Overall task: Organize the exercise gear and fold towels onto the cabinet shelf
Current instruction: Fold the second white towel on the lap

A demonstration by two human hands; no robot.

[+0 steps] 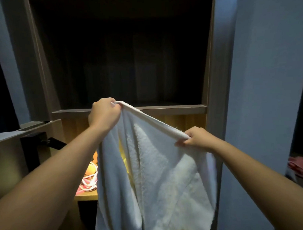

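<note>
A white towel [156, 175] hangs in front of the cabinet, stretched by its top edge between both hands. My left hand [104, 114] grips one upper corner, raised to the level of the shelf edge [173, 109]. My right hand [196, 139] pinches the other corner, lower and to the right. Behind the towel, on the lit lower shelf [86, 196], lie an orange object [91, 168] and a pink-and-white cord [88, 184]. The towel hides most of that shelf.
The upper cabinet compartment [125, 64] is dark and looks bare. A dark fixture [38, 141] sits at the left beside a counter edge. A blue wall panel [266, 93] stands on the right, with pink cloth [300, 166] at the far right.
</note>
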